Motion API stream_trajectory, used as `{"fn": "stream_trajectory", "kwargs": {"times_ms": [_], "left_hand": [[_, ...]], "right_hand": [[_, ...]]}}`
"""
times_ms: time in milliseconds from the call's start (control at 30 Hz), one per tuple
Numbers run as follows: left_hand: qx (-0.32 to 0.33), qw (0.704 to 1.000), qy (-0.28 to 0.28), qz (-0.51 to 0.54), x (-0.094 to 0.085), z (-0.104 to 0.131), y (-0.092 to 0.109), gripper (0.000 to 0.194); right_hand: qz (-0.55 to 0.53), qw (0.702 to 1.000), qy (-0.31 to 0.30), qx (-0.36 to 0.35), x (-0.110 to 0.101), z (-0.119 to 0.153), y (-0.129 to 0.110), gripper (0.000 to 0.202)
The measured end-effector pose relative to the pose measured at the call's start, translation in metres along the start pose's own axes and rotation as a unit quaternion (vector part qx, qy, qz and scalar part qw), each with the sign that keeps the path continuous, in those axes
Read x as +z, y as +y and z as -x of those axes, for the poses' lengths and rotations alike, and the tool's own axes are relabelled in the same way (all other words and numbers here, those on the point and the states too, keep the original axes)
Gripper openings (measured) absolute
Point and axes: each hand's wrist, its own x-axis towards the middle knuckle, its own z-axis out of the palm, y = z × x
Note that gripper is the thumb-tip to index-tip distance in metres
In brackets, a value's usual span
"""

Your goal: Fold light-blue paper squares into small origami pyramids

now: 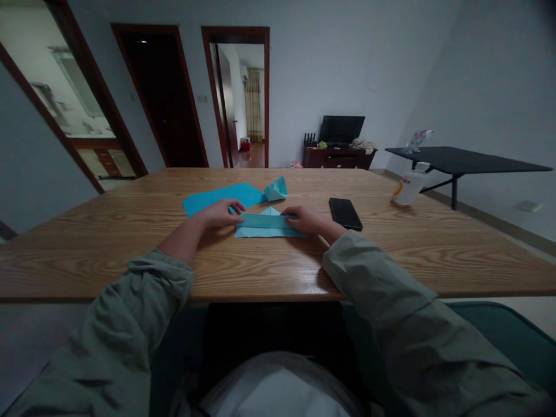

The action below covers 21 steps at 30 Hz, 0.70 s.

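A light-blue sheet of folded paper [269, 222] lies on the wooden table in front of me, with a long strip folded across it and a small peak at its far side. My left hand [222, 214] pinches the paper's left end between thumb and fingers. At the other end, my right hand [307, 219] grips the strip, its thumb over the paper and some fingers hidden behind. Just beyond the paper stands a small folded paper shape [276, 189]. Flat blue paper [226, 197] lies beyond my left hand.
A black phone [345, 214] lies right of my right hand. Farther right on the wooden table [269, 269] stands a white bottle [409, 186]. Behind it are a black table [469, 159] and, by the far wall, a television [342, 130] on a cabinet.
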Motion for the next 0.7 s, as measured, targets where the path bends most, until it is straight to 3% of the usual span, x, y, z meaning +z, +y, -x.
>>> {"fn": "stream_trajectory", "kwargs": {"times_ms": [167, 367, 700], "left_hand": [[0.013, 0.998, 0.044, -0.038, -0.0021, 0.0026, 0.0017, 0.039], [-0.006, 0.998, -0.026, -0.054, 0.0017, 0.0031, 0.0062, 0.034], [0.000, 0.998, -0.070, 0.006, 0.0074, -0.0022, -0.0037, 0.037]], "right_hand": [[0.009, 1.000, -0.007, -0.001, -0.0016, 0.0014, -0.0012, 0.035], [0.015, 1.000, -0.006, 0.008, -0.0028, 0.0024, -0.0043, 0.035], [0.020, 0.999, -0.011, 0.022, -0.0016, 0.0002, -0.0001, 0.036]]}}
